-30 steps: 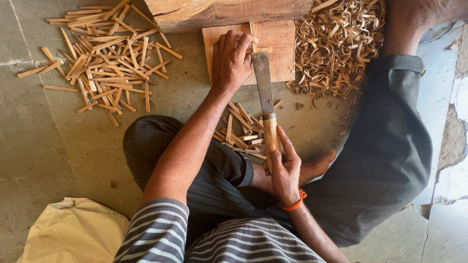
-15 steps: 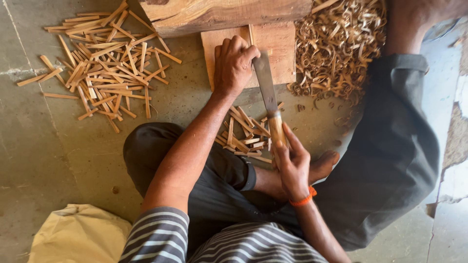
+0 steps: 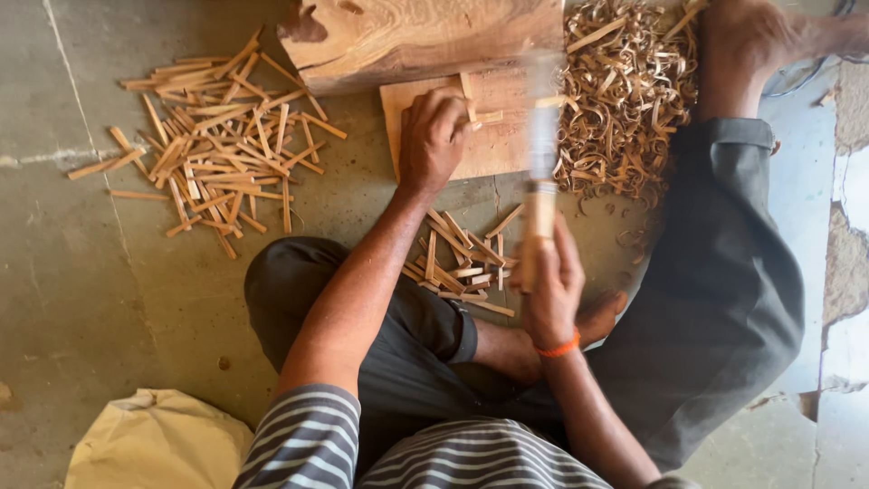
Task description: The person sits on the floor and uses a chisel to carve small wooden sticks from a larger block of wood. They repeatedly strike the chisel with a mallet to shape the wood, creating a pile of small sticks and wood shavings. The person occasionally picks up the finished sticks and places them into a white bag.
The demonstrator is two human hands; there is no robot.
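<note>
My left hand [image 3: 433, 138] rests on a flat wooden board [image 3: 493, 145] and pinches a thin wooden stick [image 3: 480, 116] upright against it. My right hand [image 3: 550, 288] grips the wooden handle of a broad-bladed knife [image 3: 541, 136]; the blade is blurred, raised over the board just right of the stick. A small heap of cut sticks [image 3: 460, 261] lies on the floor between the board and my crossed legs.
A thick wooden block [image 3: 425, 36] lies behind the board. A larger scatter of sticks [image 3: 217, 154] is at the left, curled wood shavings [image 3: 625, 100] at the right by my foot [image 3: 751, 41]. A pale cloth bag [image 3: 158, 442] sits at bottom left.
The knife has swung from lying slanted beside my left hand to a blurred, more upright position over the board. My left hand has shifted slightly on the stick.
</note>
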